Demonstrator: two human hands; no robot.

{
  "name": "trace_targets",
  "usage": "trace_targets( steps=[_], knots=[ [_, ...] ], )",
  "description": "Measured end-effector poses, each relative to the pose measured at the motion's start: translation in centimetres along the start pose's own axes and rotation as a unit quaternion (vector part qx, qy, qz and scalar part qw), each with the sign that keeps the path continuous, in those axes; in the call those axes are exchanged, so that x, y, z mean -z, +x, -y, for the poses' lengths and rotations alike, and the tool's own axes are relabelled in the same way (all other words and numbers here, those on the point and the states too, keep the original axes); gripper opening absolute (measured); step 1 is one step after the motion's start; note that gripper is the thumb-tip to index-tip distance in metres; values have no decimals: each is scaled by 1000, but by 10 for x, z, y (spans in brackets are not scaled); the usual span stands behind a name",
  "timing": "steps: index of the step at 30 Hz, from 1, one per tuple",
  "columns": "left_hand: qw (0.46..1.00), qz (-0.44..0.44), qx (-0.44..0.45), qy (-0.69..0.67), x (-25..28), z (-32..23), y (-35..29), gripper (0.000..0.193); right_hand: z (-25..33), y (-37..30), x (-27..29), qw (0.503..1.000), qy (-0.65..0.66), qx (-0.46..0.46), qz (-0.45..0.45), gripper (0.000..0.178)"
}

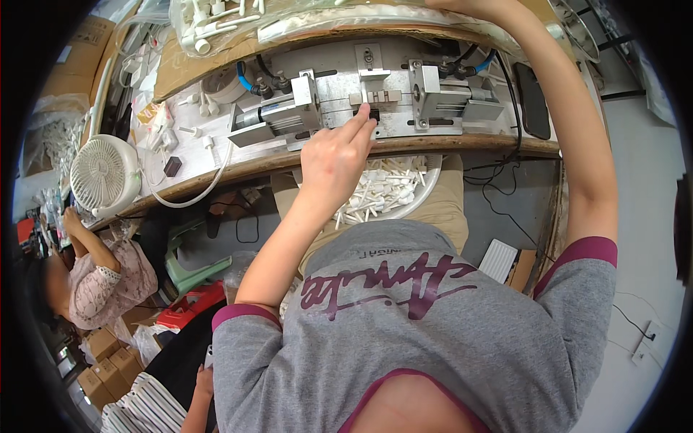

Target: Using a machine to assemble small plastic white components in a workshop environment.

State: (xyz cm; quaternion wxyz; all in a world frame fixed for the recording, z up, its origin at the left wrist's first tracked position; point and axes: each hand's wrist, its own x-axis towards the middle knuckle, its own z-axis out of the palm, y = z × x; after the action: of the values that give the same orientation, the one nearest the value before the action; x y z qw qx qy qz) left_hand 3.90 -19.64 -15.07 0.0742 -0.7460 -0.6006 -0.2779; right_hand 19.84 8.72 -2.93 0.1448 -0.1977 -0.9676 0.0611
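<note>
My left hand (336, 160) reaches over the table's front edge to a metal clamping fixture (379, 101). Its fingers are pinched together at the near end of a small white plastic stick (364, 94), which lies across the fixture's slotted block. On either side of that block stands a pneumatic cylinder: a left one (278, 115) and a right one (455, 101), both facing inward. My right hand (473, 7) is stretched far forward to the upper edge, over a bag of white plastic parts (317, 29); its fingers are mostly cut off by the frame.
A round bowl (429, 180) full of white plastic sticks rests on my lap below the table edge. At left stand a white fan (106, 173) and loose white parts. A black phone (532, 99) lies at right near cables. A co-worker (101, 281) sits at far left.
</note>
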Motion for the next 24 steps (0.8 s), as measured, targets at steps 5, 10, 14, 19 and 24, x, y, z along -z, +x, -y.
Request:
trace_targets(
  steps=[5, 10, 14, 19, 24],
  knots=[
    [1000, 22, -1, 6, 2, 1, 11, 27, 16, -13, 8, 977, 51, -71, -196, 15],
    [999, 36, 28, -2, 2, 2, 7, 28, 72, -47, -3, 814, 475, -204, -264, 19],
    [962, 18, 155, -226, 20, -7, 18, 36, 84, -87, -37, 743, 598, -222, -201, 16],
    [837, 7, 187, -514, 42, -12, 19, 36, 137, -103, -57, 652, 714, -247, -64, 16],
    [834, -8, 268, -481, 45, -19, 9, 16, 149, -109, -70, 647, 717, -248, -75, 21]
  ],
)
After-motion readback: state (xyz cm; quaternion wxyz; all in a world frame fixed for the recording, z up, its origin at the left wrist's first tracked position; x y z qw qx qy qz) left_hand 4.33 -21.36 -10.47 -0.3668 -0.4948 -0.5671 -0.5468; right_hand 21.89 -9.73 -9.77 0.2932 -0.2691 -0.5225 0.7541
